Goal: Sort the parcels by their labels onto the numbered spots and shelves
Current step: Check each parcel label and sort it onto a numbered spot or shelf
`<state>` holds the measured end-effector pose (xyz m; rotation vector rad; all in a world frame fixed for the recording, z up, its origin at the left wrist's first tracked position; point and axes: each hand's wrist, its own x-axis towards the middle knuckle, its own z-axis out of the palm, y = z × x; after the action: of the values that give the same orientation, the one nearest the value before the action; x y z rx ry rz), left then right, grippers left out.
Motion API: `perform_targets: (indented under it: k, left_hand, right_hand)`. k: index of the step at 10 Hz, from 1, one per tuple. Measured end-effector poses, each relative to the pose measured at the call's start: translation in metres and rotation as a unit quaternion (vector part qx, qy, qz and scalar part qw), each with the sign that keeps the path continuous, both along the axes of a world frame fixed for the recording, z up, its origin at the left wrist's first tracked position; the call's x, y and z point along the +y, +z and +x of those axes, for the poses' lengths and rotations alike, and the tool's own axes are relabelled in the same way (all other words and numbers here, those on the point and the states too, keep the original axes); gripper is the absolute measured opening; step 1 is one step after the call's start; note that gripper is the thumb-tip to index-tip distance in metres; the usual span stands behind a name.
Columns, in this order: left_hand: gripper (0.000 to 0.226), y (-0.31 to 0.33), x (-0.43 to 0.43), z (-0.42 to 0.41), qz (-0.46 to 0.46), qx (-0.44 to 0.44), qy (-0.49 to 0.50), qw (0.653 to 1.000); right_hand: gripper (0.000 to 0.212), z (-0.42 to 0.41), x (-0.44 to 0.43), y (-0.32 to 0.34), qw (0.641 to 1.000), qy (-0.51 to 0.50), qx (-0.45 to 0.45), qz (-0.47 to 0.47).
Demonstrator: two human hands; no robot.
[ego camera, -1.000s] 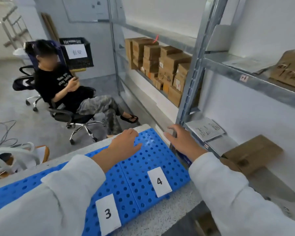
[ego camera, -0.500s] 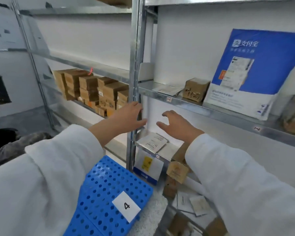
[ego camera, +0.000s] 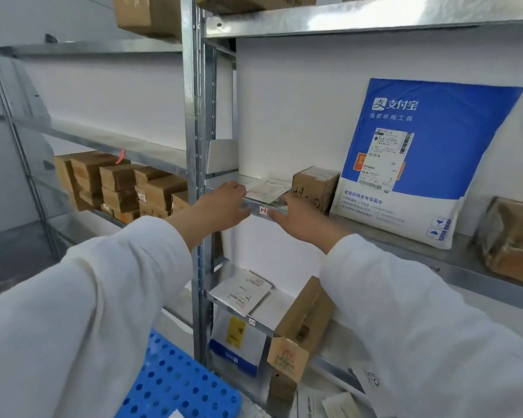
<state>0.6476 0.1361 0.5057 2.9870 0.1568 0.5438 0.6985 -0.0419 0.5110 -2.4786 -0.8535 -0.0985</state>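
I have two hands up at the middle shelf point(ego camera: 465, 254) of the right-hand bay, both sleeves white. My left grip point(ego camera: 224, 203) is apart, fingers straight and holding nothing, with the fingertips at the shelf's front edge just right of the steel upright point(ego camera: 194, 116). My right grip point(ego camera: 299, 218) is apart too and holds nothing, reaching the same edge just beside a small red-framed tag point(ego camera: 263, 210) whose marks I cannot read for certain. I count four parcels on this shelf. A flat white parcel point(ego camera: 266, 188) lies at the left end between my two hands, and a small brown box point(ego camera: 314, 188) is just right of it. Next, a large blue-and-white mailer point(ego camera: 420, 164) leans on the back wall, printed 支付宝 and carrying one shipping label. A film-wrapped brown parcel point(ego camera: 514, 239) sits at the right edge of view. Above the flat parcel and the box there is tall open room up to the next shelf. The shelf below carries two parcels, a flat white envelope point(ego camera: 242, 291) at its front left corner and a long brown carton point(ego camera: 308, 315). The left bay holds a stack of brown cartons point(ego camera: 118, 182), too overlapped for me to count. One blue perforated mat point(ego camera: 175, 384) shows at the bottom edge.
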Motion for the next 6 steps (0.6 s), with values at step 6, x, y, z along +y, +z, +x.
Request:
perform_targets:
  k: [6]
  left_hand:
    - [0.037, -0.027, 0.053, 0.170, -0.138, 0.020, 0.121, 0.983]
  right_hand:
    - [0.050, 0.125, 0.113, -0.027, 0.988, -0.130, 0.027, -0.077]
